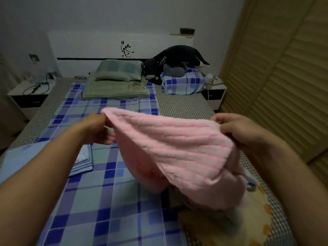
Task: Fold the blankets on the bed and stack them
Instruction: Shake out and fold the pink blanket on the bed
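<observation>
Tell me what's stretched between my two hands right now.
In the head view, the pink blanket spans the gap: the left hand pinches one corner and the right hand grips the other, the rest sagging toward the bed.

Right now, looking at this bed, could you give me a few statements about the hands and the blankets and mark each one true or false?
1. Both hands hold the pink blanket up off the bed. True: the left hand pinches one corner, the right hand grips the other.
2. A folded light blue blanket lies on the bed at the left. True.
3. The pink blanket already sits on the blue one. False: it is held apart from it, to the right.
4. The dark plush toy lies on the floor. False: it rests on checked bedding by the headboard.
</observation>
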